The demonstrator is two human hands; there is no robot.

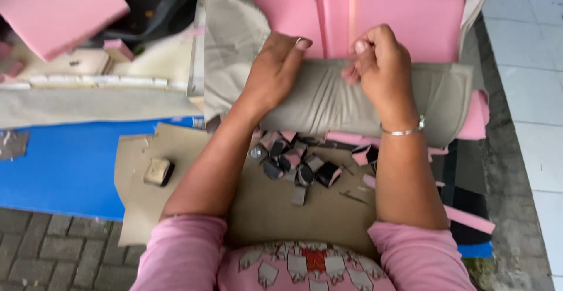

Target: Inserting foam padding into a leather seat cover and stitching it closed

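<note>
My left hand (274,68) lies flat, fingers together, on the top left of a grey fabric cover (328,100) wrapped over a roll of pink foam. Its fingertips reach the edge where the fabric meets a large pink foam slab (404,18). My right hand (382,68), a silver bracelet on its wrist, pinches the fabric's upper edge against the foam at the middle. Both forearms come up from pink sleeves at the bottom.
Small grey and pink scraps (305,165) lie on a brown cardboard sheet (281,209) below the roll. A small tan-and-black object (158,172) sits on the cardboard's left. A blue mat (64,168) lies left, more foam (56,9) top left, tiled floor (528,62) right.
</note>
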